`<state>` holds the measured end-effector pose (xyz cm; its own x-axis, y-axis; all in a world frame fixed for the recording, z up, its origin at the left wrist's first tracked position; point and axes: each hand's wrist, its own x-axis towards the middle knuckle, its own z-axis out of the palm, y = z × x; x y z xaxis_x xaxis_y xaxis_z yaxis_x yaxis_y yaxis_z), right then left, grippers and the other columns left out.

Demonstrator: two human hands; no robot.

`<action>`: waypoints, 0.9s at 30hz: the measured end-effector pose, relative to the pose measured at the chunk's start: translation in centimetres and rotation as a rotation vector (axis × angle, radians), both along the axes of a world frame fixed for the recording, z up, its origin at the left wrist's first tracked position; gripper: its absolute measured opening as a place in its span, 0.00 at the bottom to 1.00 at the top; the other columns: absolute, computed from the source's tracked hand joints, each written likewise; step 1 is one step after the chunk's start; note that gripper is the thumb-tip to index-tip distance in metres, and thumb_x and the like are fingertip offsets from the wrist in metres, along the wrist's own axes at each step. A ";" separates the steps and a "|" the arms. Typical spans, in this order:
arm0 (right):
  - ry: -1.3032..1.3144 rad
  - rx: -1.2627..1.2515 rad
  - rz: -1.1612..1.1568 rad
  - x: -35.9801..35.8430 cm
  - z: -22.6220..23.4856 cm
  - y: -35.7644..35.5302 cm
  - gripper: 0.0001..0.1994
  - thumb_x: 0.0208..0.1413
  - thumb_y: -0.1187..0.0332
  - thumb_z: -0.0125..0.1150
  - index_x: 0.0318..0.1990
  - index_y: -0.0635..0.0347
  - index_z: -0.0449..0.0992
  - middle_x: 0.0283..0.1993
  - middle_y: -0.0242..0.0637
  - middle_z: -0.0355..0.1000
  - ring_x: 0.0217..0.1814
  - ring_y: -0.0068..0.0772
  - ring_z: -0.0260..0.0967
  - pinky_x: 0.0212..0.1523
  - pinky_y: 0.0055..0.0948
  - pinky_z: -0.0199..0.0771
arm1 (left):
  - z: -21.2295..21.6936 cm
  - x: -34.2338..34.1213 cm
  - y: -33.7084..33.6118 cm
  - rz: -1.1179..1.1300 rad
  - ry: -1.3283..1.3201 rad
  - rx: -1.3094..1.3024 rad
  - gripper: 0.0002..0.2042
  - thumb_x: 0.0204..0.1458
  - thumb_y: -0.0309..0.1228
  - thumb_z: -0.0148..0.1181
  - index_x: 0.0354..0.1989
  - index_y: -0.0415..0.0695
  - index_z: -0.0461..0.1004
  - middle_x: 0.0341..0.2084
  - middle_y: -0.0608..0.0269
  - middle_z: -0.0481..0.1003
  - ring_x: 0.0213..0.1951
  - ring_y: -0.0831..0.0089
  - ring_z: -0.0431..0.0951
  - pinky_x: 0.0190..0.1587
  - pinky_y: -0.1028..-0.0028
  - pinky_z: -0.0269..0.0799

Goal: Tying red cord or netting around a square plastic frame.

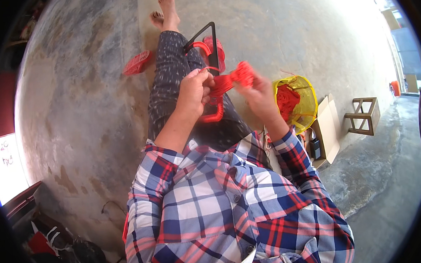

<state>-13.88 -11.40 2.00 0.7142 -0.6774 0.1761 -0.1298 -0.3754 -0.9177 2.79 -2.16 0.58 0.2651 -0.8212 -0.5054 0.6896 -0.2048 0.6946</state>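
My left hand (194, 91) is closed over my lap, its thumb and fingers pinching one end of a bundle of red cord (225, 83). A thin red strand rises in a loop from those fingertips. My right hand (259, 95), smeared by motion, grips the bundle's bunched far end. Beneath the hands a black frame (212, 42) with rounded corners lies across my legs. Red cord wraps (213, 117) cover part of it, and the hands and bundle hide its middle.
To the right stands a yellow mesh basket (306, 92) holding more red cord (287, 102). An opened cardboard box (329, 131) and a small wooden stool (364, 117) are farther right. Red slippers (136, 63) lie on the concrete floor near my outstretched bare feet (168, 13).
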 end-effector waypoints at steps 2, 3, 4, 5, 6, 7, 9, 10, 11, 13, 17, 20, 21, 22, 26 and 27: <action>-0.476 0.575 -0.277 -0.3 2.0 -0.8 0.12 0.49 0.73 0.59 0.42 0.66 0.75 0.40 0.38 0.74 0.42 0.35 0.72 0.48 0.29 0.69 | -1.3 -0.1 0.0 0.048 -0.110 0.052 0.07 0.57 0.35 0.50 0.30 0.48 0.70 0.23 0.72 0.71 0.20 0.85 0.63 0.20 0.82 0.55; -0.472 0.573 -0.280 -1.4 2.7 -1.7 0.12 0.49 0.73 0.59 0.42 0.66 0.75 0.40 0.38 0.74 0.42 0.35 0.72 0.48 0.29 0.69 | -1.9 -0.3 0.0 0.046 -0.104 0.052 0.07 0.57 0.35 0.50 0.30 0.48 0.70 0.23 0.72 0.71 0.20 0.85 0.63 0.20 0.82 0.55; -0.575 0.677 -0.257 -2.5 3.5 -2.9 0.11 0.51 0.70 0.55 0.41 0.65 0.74 0.39 0.39 0.74 0.43 0.35 0.71 0.49 0.31 0.68 | -2.3 -0.3 0.3 -0.002 -0.164 0.065 0.07 0.57 0.35 0.51 0.30 0.48 0.70 0.24 0.73 0.72 0.23 0.85 0.64 0.22 0.82 0.56; -0.678 0.781 -0.232 -3.1 4.1 -3.7 0.10 0.54 0.67 0.50 0.39 0.64 0.73 0.38 0.40 0.74 0.44 0.35 0.71 0.50 0.34 0.68 | -2.7 -0.4 0.5 -0.050 -0.222 0.077 0.07 0.57 0.36 0.52 0.30 0.48 0.71 0.25 0.74 0.72 0.25 0.85 0.66 0.24 0.82 0.57; -0.674 0.780 -0.230 -2.7 5.7 -3.2 0.10 0.54 0.67 0.50 0.39 0.64 0.73 0.38 0.40 0.74 0.44 0.35 0.71 0.50 0.34 0.68 | -2.7 -0.7 0.5 -0.048 -0.219 0.076 0.07 0.57 0.36 0.52 0.30 0.48 0.71 0.25 0.74 0.72 0.25 0.85 0.66 0.24 0.82 0.57; -0.715 0.855 -0.324 -2.3 7.8 -2.0 0.11 0.56 0.65 0.48 0.40 0.62 0.71 0.34 0.38 0.73 0.39 0.33 0.71 0.47 0.35 0.68 | -2.8 -1.1 0.3 -0.047 -0.218 0.094 0.08 0.57 0.37 0.52 0.30 0.48 0.71 0.25 0.72 0.74 0.25 0.83 0.69 0.24 0.81 0.59; -0.747 0.929 -0.410 -3.4 8.4 -1.3 0.12 0.58 0.63 0.46 0.41 0.61 0.69 0.31 0.36 0.72 0.34 0.30 0.70 0.45 0.36 0.68 | -2.6 -1.5 0.4 -0.037 -0.212 0.110 0.09 0.58 0.38 0.51 0.30 0.48 0.71 0.25 0.69 0.75 0.26 0.82 0.72 0.24 0.81 0.62; -0.789 0.980 -0.102 -5.5 7.3 -2.2 0.13 0.60 0.60 0.44 0.43 0.61 0.67 0.27 0.34 0.69 0.28 0.28 0.67 0.40 0.34 0.67 | -2.5 -1.6 0.4 -0.061 -0.182 0.131 0.11 0.58 0.40 0.50 0.30 0.47 0.71 0.26 0.64 0.76 0.25 0.78 0.75 0.25 0.79 0.65; -0.825 1.019 0.208 -7.0 6.7 -2.6 0.15 0.62 0.57 0.42 0.45 0.60 0.65 0.23 0.32 0.66 0.22 0.25 0.63 0.36 0.32 0.66 | -2.3 -1.7 0.3 -0.088 -0.156 0.152 0.13 0.59 0.42 0.49 0.31 0.46 0.71 0.26 0.60 0.78 0.25 0.75 0.77 0.26 0.77 0.68; -0.801 1.013 0.229 -8.3 7.2 -1.4 0.18 0.65 0.53 0.38 0.47 0.60 0.63 0.17 0.27 0.60 0.14 0.20 0.54 0.28 0.27 0.60 | -1.7 -1.9 0.1 -0.103 -0.094 0.188 0.13 0.58 0.41 0.48 0.32 0.45 0.71 0.26 0.57 0.78 0.24 0.72 0.78 0.27 0.74 0.70; -0.504 0.930 0.095 -11.3 8.6 1.9 0.17 0.66 0.55 0.37 0.45 0.60 0.64 0.14 0.27 0.57 0.14 0.20 0.53 0.22 0.24 0.55 | -1.5 -1.5 -0.2 -0.138 0.006 0.265 0.12 0.54 0.35 0.45 0.38 0.42 0.72 0.25 0.55 0.78 0.23 0.67 0.78 0.29 0.71 0.74; -0.518 0.796 -0.011 -14.5 7.6 0.3 0.16 0.66 0.57 0.37 0.45 0.61 0.65 0.15 0.29 0.59 0.15 0.21 0.54 0.24 0.25 0.57 | -1.5 -1.6 0.1 -0.121 0.032 0.240 0.13 0.52 0.32 0.44 0.40 0.41 0.73 0.23 0.56 0.77 0.23 0.68 0.77 0.31 0.71 0.75; -0.648 0.719 -0.067 -15.9 7.0 -0.7 0.15 0.66 0.58 0.39 0.45 0.61 0.66 0.18 0.30 0.61 0.16 0.22 0.56 0.26 0.25 0.60 | -1.6 -1.7 0.2 -0.121 0.032 0.239 0.13 0.52 0.32 0.44 0.40 0.41 0.73 0.23 0.56 0.77 0.23 0.68 0.77 0.31 0.71 0.75; -0.649 0.717 -0.068 -17.0 6.0 -2.0 0.15 0.66 0.58 0.39 0.45 0.61 0.66 0.18 0.30 0.61 0.16 0.22 0.56 0.26 0.25 0.60 | -1.7 -2.0 0.3 -0.110 0.050 0.221 0.13 0.52 0.32 0.45 0.40 0.41 0.73 0.23 0.57 0.77 0.22 0.69 0.77 0.30 0.71 0.74; -0.992 0.891 -0.339 -16.7 2.8 -5.0 0.14 0.65 0.57 0.46 0.43 0.59 0.68 0.29 0.33 0.68 0.29 0.25 0.65 0.37 0.29 0.67 | -1.7 -2.9 0.2 -0.068 -0.288 0.194 0.12 0.53 0.33 0.52 0.41 0.39 0.72 0.31 0.54 0.76 0.31 0.65 0.77 0.36 0.70 0.74; -0.937 0.863 -0.286 -15.3 2.2 -4.5 0.13 0.64 0.57 0.48 0.43 0.58 0.69 0.33 0.33 0.69 0.33 0.25 0.66 0.41 0.30 0.68 | -1.7 -3.1 0.4 -0.064 -0.293 0.197 0.12 0.53 0.33 0.52 0.41 0.39 0.72 0.31 0.54 0.76 0.31 0.65 0.77 0.36 0.70 0.74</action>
